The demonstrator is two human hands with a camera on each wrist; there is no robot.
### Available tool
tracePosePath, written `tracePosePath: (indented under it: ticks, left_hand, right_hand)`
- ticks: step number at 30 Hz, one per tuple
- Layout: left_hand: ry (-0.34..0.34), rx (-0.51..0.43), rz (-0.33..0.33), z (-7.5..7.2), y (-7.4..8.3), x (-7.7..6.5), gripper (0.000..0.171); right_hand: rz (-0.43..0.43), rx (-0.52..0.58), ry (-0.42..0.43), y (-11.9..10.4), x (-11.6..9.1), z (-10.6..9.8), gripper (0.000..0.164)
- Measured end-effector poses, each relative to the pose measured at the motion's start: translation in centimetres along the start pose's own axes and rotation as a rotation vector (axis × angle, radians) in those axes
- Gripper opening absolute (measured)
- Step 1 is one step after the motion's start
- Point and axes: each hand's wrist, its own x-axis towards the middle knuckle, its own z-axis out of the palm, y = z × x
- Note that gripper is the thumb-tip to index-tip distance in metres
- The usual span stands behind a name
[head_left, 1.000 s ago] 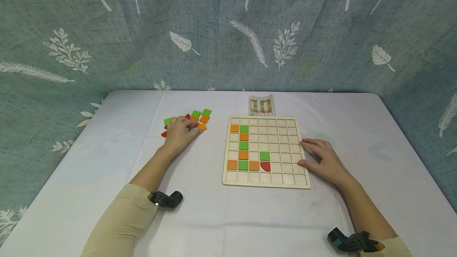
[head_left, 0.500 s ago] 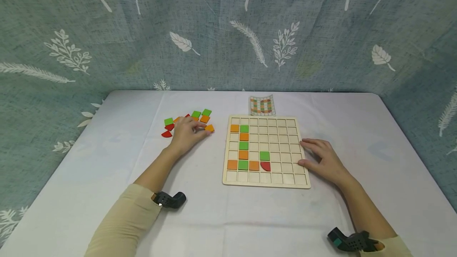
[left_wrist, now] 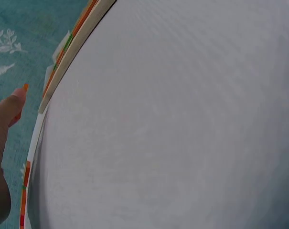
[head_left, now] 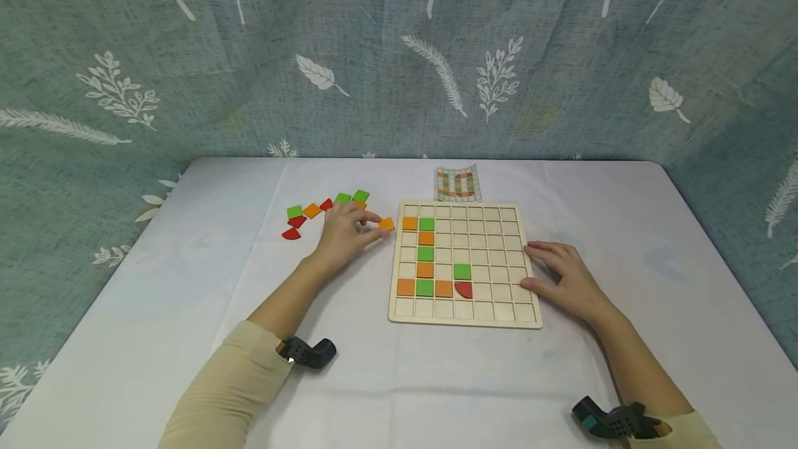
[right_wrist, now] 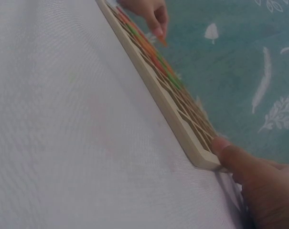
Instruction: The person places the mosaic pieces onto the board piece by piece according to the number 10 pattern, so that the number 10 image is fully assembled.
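The left hand (head_left: 346, 235) pinches, held toward the table's (head_left: 474, 386) far edge; the right hand (head_left: 566, 280), thumb and forefinger apart, lies toward its right edge.

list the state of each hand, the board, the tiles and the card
left hand: pinching an orange tile
orange tile: raised, not in any cell
right hand: touching the board's right edge
board: partly filled, many cells bare
loose tiles: scattered left of the board
card: pattern side showing

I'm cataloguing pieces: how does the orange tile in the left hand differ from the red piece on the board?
The orange tile is square; the red piece is a quarter circle. The orange tile is pinched by the left hand, while the red piece lies on the wooden grid board. Both are flat.
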Motion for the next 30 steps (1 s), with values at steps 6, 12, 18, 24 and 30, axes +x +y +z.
tracePosePath:
  ticks: [6, 12, 18, 24, 30]
  left_hand:
    - [0.001, -0.009, 0.071, 0.5, 1.3, 0.2, 0.028]
    - [-0.006, -0.035, 0.118, 1.2, 2.8, 0.2, 0.028]
    - [-0.012, -0.047, 0.172, 2.0, 4.4, 0.0, 0.029]
    - [-0.016, -0.061, 0.231, 2.9, 6.3, -0.3, 0.027]
    - [-0.038, -0.102, 0.278, 3.8, 8.2, -0.9, 0.027]
  right_hand:
    - [0.003, -0.004, -0.004, 0.1, 0.0, 0.0, 0.06]
    - [0.017, -0.006, -0.009, 0.1, 0.0, 0.0, 0.06]
    - [0.019, -0.005, -0.008, 0.0, 0.1, 0.0, 0.06]
    - [0.022, -0.01, -0.008, -0.1, 0.1, 0.0, 0.06]
    - [0.015, -0.012, -0.009, 0.0, 0.0, 0.0, 0.06]
